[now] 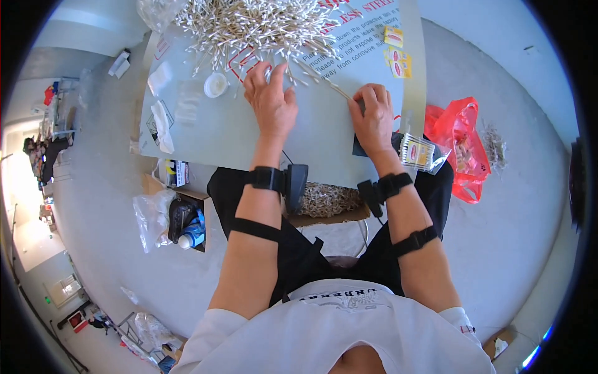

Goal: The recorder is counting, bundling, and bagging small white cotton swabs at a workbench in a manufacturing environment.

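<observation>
A large heap of loose cotton swabs (258,28) lies on the far part of the table (311,137). My left hand (271,103) reaches to its near edge, fingers spread and bent, with a few stray swabs around the fingertips. To the right, my right hand (374,115) rests low over the table with its fingers curled. Thin swab sticks (330,84) run from the heap to its thumb and forefinger, which seem to pinch their ends. Beside my right wrist lies a clear packet of swabs (416,153) with a yellow label. A small round white tub (215,85) stands left of my left hand.
Yellow cards (398,62) lie at the table's right side. White tissue (163,126) and a clear bag (156,12) are on the left. A red plastic bag (461,149) is on the floor at right. Under the table stands a swab-filled carton (330,218); another box (198,221) holds a bottle.
</observation>
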Demonstrator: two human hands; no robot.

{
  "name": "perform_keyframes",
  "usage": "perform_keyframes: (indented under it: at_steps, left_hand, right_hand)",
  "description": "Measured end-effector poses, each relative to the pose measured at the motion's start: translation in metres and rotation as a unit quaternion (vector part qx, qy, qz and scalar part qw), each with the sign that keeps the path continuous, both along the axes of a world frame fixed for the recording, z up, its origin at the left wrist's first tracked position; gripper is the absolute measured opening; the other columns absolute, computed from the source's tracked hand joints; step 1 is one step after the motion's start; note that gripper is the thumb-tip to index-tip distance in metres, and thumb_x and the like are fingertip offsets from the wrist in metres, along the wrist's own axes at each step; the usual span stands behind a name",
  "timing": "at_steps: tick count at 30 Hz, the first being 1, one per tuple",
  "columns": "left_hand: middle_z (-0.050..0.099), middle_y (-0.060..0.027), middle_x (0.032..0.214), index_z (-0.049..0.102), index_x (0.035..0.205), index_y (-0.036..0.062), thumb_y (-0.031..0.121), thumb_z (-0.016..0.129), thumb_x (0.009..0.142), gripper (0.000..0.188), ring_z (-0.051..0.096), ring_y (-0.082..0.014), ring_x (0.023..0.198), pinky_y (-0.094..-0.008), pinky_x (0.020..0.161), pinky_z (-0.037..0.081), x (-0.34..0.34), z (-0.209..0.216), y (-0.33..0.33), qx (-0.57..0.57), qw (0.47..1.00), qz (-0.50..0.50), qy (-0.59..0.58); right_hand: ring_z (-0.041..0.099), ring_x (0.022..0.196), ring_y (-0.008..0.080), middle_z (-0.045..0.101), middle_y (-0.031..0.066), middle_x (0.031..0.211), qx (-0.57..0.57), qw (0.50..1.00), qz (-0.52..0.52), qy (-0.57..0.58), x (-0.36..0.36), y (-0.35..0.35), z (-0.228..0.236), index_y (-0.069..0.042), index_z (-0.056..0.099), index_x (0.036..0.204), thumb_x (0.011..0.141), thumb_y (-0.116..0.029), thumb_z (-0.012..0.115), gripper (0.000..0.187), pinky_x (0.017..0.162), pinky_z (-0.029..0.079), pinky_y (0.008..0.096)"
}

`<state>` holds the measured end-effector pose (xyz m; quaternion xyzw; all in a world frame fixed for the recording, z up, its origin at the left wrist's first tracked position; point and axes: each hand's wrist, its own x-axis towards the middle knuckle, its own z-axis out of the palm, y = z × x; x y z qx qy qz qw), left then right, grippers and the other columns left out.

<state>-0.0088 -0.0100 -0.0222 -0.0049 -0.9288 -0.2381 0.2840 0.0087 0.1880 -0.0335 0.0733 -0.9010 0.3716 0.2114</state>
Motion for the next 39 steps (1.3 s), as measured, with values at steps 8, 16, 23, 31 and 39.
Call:
perform_keyframes:
  at_steps: [8,16,23,31,39]
  left_hand:
    - [0.055,-0.0007,0.111,0.065,0.083,0.0150,0.007,0.075,0.070,0.019,0.044,-0.0301,0.114,-0.0482,0.094,0.034,-0.007,-0.005,0.013,-0.055,0.994,-0.088,-0.041]
    - [0.059,-0.0003,0.097,0.064,0.078,0.0138,0.007,0.073,0.071,0.013,0.049,-0.0281,0.101,-0.0441,0.085,0.038,-0.001,0.001,0.040,-0.077,0.992,-0.088,-0.039]
    - [0.061,-0.0036,0.100,0.068,0.089,0.0093,0.001,0.065,0.072,0.019,0.051,-0.0294,0.100,-0.0439,0.084,0.041,0.023,0.000,0.051,0.023,0.974,-0.193,-0.116]
    - [0.058,-0.0035,0.107,0.066,0.103,0.0104,-0.002,0.064,0.067,0.038,0.045,-0.0290,0.113,-0.0432,0.093,0.036,0.048,0.004,0.029,0.022,0.990,-0.106,-0.091]
    - [0.060,-0.0075,0.101,0.064,0.093,0.0074,0.007,0.068,0.069,0.024,0.049,-0.0321,0.104,-0.0444,0.088,0.038,0.034,0.000,0.030,0.084,0.985,-0.129,-0.075]
  right_hand:
    - [0.055,0.091,0.0306,0.059,0.0080,0.095,-0.034,0.999,0.036,-0.009,0.024,0.014,0.005,-0.005,0.058,0.078,0.073,-0.001,0.066,0.010,0.079,0.046,0.0412]
    - [0.056,0.090,0.0281,0.059,0.0060,0.094,-0.042,0.995,0.091,-0.027,0.037,0.024,0.011,-0.006,0.064,0.079,0.071,-0.005,0.069,0.010,0.079,0.046,0.0399]
    - [0.057,0.094,0.0301,0.060,0.0078,0.098,-0.055,0.992,0.103,-0.044,0.039,0.025,0.008,-0.007,0.064,0.089,0.070,-0.007,0.070,0.020,0.083,0.046,0.0412]
    - [0.054,0.106,0.0294,0.055,0.0075,0.117,0.007,0.994,0.090,-0.060,0.037,0.021,0.018,-0.011,0.065,0.114,0.069,-0.015,0.075,0.047,0.092,0.043,0.0418]
    - [0.054,0.101,0.0241,0.055,0.0038,0.115,0.049,0.994,0.084,-0.058,0.034,0.018,0.010,-0.018,0.070,0.106,0.070,-0.023,0.079,0.038,0.089,0.042,0.0410]
